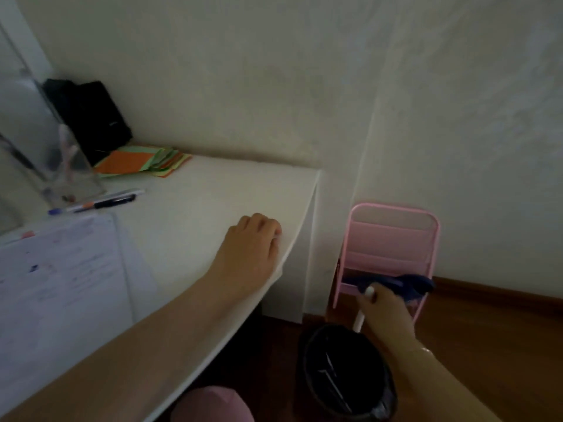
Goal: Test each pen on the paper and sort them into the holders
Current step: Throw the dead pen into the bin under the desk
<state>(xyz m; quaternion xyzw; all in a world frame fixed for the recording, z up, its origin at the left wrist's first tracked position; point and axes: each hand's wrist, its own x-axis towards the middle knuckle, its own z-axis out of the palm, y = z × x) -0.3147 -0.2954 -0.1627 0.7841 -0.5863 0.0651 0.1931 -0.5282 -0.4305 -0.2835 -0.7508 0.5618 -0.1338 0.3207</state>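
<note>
Head view: right hand (385, 309) fingers hold a white pen (362, 312) over the black bin (344, 373), pink rack (393, 236) behind.

A home study corner: a plain white desk (195, 202) stands against a cream plaster wall (304, 71), with dark wooden flooring (487, 330) on the right. A pink metal folding chair (393, 239) leans near the wall, and orange and green paper notes (143, 162) lie far left.
</note>
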